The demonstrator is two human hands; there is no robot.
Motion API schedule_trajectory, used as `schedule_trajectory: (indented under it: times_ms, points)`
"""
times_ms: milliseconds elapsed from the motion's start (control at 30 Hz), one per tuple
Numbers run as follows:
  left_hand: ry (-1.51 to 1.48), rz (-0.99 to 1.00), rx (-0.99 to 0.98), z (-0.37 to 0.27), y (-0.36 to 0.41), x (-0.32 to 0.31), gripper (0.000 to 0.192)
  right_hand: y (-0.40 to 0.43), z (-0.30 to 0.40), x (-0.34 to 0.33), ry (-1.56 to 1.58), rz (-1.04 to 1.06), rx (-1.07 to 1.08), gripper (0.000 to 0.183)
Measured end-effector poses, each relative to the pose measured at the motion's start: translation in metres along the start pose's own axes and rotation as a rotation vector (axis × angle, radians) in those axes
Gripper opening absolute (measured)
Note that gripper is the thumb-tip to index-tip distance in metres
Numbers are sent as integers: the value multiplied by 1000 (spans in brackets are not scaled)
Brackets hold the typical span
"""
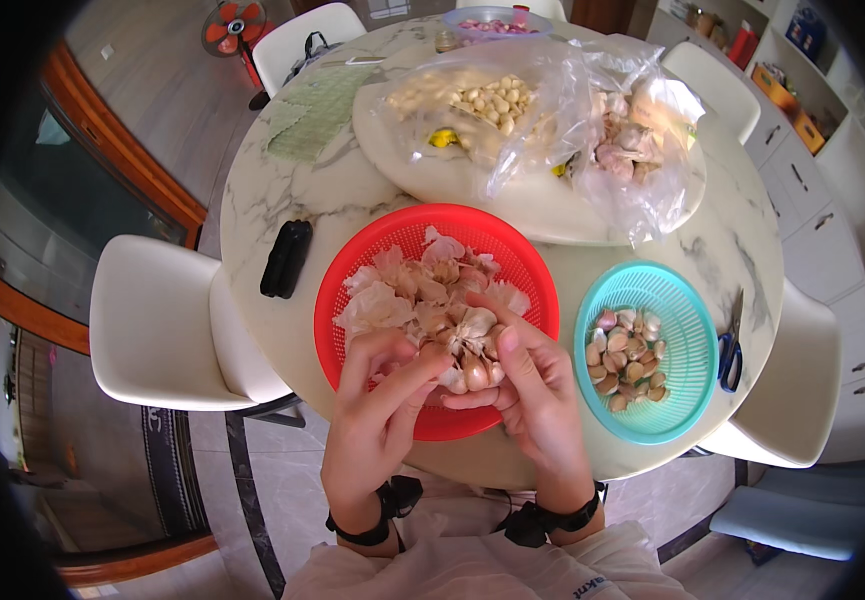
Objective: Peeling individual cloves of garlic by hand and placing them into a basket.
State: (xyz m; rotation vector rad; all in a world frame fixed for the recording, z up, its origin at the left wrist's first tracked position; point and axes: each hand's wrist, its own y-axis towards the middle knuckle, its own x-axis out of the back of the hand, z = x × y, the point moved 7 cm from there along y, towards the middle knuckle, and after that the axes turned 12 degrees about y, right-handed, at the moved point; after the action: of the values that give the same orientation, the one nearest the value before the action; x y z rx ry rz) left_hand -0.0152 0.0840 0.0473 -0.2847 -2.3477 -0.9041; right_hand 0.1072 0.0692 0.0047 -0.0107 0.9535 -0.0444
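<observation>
A partly split garlic bulb (pixel 475 352) is held above a red perforated plastic basket (pixel 548 300). My right hand (pixel 537 375) cradles the bulb from the right, thumb along its side and fingers beneath. My left hand (pixel 387 390) meets it from the left with bent fingertips at its edge; whether they pinch a clove I cannot tell. Papery garlic skins (pixel 383 307) fill much of the red basket. To the right, a turquoise plastic basket (pixel 691 360) contains several loose unpeeled cloves (pixel 631 356).
Scissors (pixel 731 352) lie right of the turquoise basket. A black case-like object (pixel 287 259) rests at left. Behind, a raised round board (pixel 402 169) carries a plastic bag of peeled cloves (pixel 496 101) and another of garlic bulbs (pixel 623 146). A green cloth (pixel 320 112) lies far left.
</observation>
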Motion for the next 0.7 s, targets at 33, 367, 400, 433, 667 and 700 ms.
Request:
schedule_trajectory:
  times_ms: [33, 367, 400, 433, 667, 700]
  points:
    - [12, 31, 13, 0, -1, -1, 14, 0, 0, -1, 2, -1, 1, 44]
    - [62, 94, -12, -3, 4, -7, 11, -2, 2, -1, -154, -44, 32, 43]
    - [103, 64, -33, -5, 4, -5, 11, -2, 2, 0, -154, -46, 31, 43]
    - [145, 33, -54, -7, 4, -4, 11, -2, 2, 0, -154, -47, 32, 43]
    - [145, -63, -84, -15, -4, -1, 11, -2, 1, 6, -72, -64, 30, 44]
    - [120, -64, -76, -13, -6, 0, 10, -3, 1, 7, -68, -69, 39, 45]
